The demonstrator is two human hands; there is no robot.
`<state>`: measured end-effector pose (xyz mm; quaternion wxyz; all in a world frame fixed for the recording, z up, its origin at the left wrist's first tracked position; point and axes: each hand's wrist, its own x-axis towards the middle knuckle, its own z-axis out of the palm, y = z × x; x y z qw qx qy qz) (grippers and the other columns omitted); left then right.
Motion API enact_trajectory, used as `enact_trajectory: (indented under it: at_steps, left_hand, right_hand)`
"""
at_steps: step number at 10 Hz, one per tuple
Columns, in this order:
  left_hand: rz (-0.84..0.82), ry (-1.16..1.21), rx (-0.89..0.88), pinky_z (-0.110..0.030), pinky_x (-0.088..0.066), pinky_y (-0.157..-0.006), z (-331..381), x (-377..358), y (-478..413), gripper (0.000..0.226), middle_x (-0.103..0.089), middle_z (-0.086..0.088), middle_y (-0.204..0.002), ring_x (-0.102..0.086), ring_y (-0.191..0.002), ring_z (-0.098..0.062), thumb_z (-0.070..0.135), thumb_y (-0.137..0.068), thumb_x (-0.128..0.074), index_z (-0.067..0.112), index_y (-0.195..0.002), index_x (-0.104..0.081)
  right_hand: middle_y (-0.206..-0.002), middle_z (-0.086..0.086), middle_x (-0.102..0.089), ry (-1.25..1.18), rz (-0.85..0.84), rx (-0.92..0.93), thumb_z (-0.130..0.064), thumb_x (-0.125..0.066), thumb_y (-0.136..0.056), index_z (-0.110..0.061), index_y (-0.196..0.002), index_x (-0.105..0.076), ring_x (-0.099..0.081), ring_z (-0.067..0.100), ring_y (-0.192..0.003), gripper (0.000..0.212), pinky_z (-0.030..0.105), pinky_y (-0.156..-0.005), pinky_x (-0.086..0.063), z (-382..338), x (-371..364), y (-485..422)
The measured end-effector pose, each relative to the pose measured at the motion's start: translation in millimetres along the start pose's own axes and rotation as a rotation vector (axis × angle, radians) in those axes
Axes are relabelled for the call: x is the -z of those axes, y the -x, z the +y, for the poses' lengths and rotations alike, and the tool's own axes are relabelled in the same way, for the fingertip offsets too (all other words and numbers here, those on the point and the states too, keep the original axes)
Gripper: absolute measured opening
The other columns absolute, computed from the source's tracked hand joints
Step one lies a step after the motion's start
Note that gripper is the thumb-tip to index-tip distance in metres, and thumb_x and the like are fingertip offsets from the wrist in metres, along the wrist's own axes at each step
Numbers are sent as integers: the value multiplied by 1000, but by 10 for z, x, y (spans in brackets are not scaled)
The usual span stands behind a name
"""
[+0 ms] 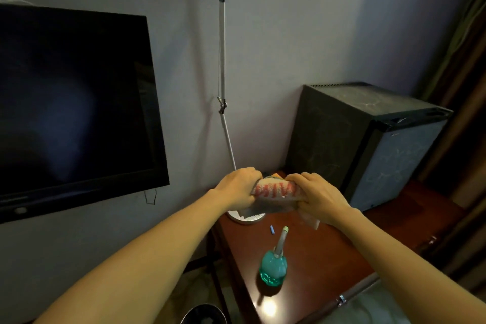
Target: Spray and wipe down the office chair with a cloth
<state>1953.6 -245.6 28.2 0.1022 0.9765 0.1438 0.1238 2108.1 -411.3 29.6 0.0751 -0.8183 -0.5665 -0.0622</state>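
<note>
Above desk [323, 258], L hand [238, 187] & R hand [320, 197] grip cloth [274, 191] ends, long axis left-right, prob. twisted.

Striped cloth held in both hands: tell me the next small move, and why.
Probably free the right hand from the pink-striped cloth and reach for the teal spray bottle: the left hand grips the cloth too, and the bottle stands untouched on the red-brown wooden desk.

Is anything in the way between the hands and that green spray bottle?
Nothing blocks it. The left hand and right hand grip the cloth above the desk; only a tiny blue piece lies flat before the spray bottle.
</note>
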Motion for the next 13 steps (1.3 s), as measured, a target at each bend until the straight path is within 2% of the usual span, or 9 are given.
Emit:
enact_trajectory:
  at_steps: [3, 4, 5, 6, 8, 9, 10, 11, 13]
  left_hand:
    - [-74, 58, 0, -35, -48, -81, -385, -616, -654, 33, -55, -6, -111, -55, -102, -24, 17, -80, -65, 13, -111, -57]
    - [-126, 60, 35, -37, -48, -85, -491, -969, -822, 38, -55, -5, -114, -55, -106, -24, 20, -78, -65, 15, -115, -56]
    - [-163, 78, 98, -36, -44, -93, -591, -1318, -969, 36, -56, -5, -120, -52, -113, -25, 18, -79, -63, 14, -114, -57]
    - [-262, 121, 156, -31, -42, -88, -702, -1705, -1074, 27, -57, -8, -116, -54, -109, -26, 15, -82, -62, 11, -108, -58]
    - [-414, 130, 249, -31, -44, -88, -830, -2487, -1057, 34, -55, -7, -119, -54, -110, -24, 22, -83, -65, 12, -115, -56]
    - [-498, 121, 262, -35, -44, -89, -837, -2807, -957, 31, -54, -8, -120, -53, -112, -27, 21, -83, -62, 11, -112, -56]
    - [-542, 120, 279, -36, -45, -92, -859, -3101, -856, 30, -53, -8, -120, -52, -113, -27, 19, -84, -59, 12, -113, -55]
    - [-591, 163, 286, -35, -44, -93, -867, -3308, -762, 35, -52, -7, -123, -52, -114, -27, 22, -86, -57, 13, -119, -52]
    - [-629, 203, 252, -32, -40, -96, -960, -3202, -776, 40, -51, -7, -125, -49, -118, -25, 31, -87, -59, 12, -122, -52]
  right_hand:
    - [-125, -8, -45, -93, -73, -78, -36, -66, -83, -37, -135, -34, -41, 13, -112, 61, 28, -89, -44, 482, -575, -420]
    - [-123, -8, -45, -185, -138, -102, -31, -69, -79, -37, -129, -37, -42, 13, -111, 59, 30, -91, -44, 711, -871, -579]
    - [-114, -5, -48, -339, -216, -185, -24, -70, -75, -36, -118, -42, -48, 14, -107, 53, 25, -86, -42, 915, -1252, -763]
    - [-113, -5, -51, -406, -295, -191, -23, -68, -77, -33, -114, -46, -49, 11, -103, 44, 22, -86, -41, 1071, -1705, -857]
    - [-106, -3, -59, -413, -471, -225, -28, -66, -74, -29, -107, -50, -56, 13, -95, 37, 30, -84, -50, 1245, -2532, -831]
    - [-102, -4, -62, -418, -533, -222, -29, -68, -71, -27, -105, -54, -58, 14, -91, 38, 31, -80, -51, 1248, -2825, -774]
    - [-104, -4, -60, -425, -570, -247, -35, -68, -68, -29, -108, -52, -57, 14, -91, 43, 27, -76, -49, 1231, -3078, -681]
    - [-105, -4, -60, -448, -589, -260, -36, -65, -73, -25, -106, -53, -55, 14, -93, 38, 30, -77, -51, 1226, -3329, -574]
    - [-116, -1, -61, -411, -619, -240, -42, -67, -79, -22, -118, -54, -55, 16, -104, 46, 27, -86, -47, 1237, -3260, -620]
